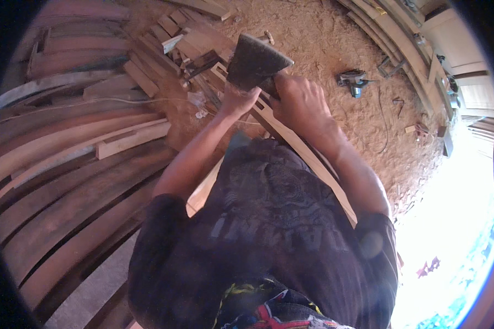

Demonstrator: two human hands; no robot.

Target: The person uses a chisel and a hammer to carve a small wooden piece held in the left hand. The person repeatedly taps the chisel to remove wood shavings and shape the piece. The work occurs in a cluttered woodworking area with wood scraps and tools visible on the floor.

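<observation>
My right hand [304, 104] is wrapped round the handle of a hand tool with a dark, broad, wedge-shaped head [258, 61]; I cannot tell if it is a mallet or an axe. Just below that head, my left hand [240, 100] is closed, and its fingers are partly covered by the tool. What they grip is hidden. Beneath both hands runs a long pale wooden piece [293, 140] with narrow slots cut in it. It extends back along my right side, and my arms and shirt cover part of it.
Long boards [77, 186] lie stacked along the left. Offcuts [175, 35] are heaped beyond my hands. A power tool [355, 82] sits on the shavings-covered ground [313, 33] to the right, near a cable. Curved-looking planks [389, 33] lean at the far right.
</observation>
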